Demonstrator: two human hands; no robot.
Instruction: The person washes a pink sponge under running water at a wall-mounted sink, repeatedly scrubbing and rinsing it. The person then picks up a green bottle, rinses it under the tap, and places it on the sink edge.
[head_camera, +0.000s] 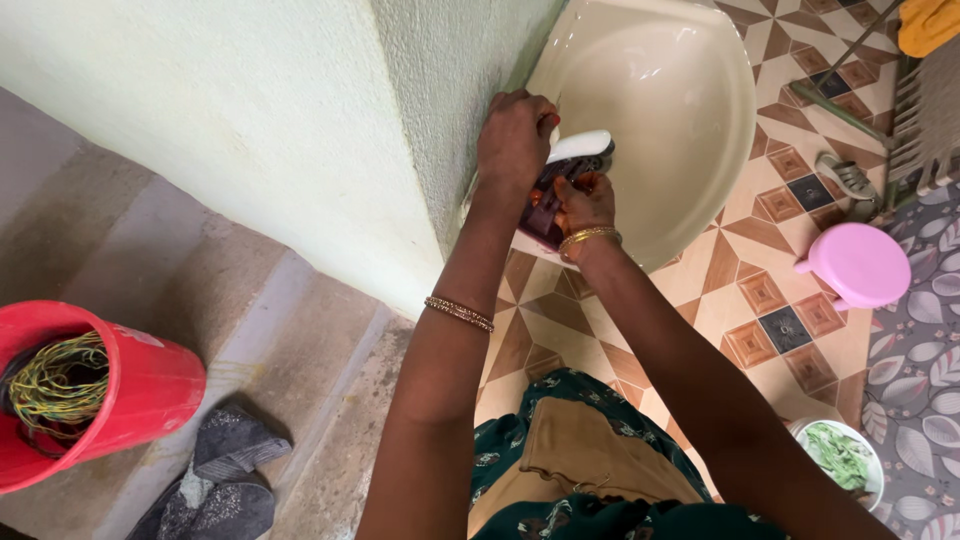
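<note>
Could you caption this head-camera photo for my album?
Both hands, left and right, grip a dark bottle with a white cap over a cream washbasin.

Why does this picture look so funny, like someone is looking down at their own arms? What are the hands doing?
The camera sits on a person's head and looks straight down, so you see what that person sees: their own two arms reaching forward. There is no machine here, just bare hands.

The left hand and the right hand are together at the edge of a cream wash basin fixed to a pale wall. Between them they hold a dark purple thing and a white piece on top of it. I cannot tell exactly what these are.

Below is a patterned tile floor. On it stands a pink stool and a white bowl with something green. To the left are grey steps, with a red bucket holding tangled cords, and a dark cloth beside it.
</note>
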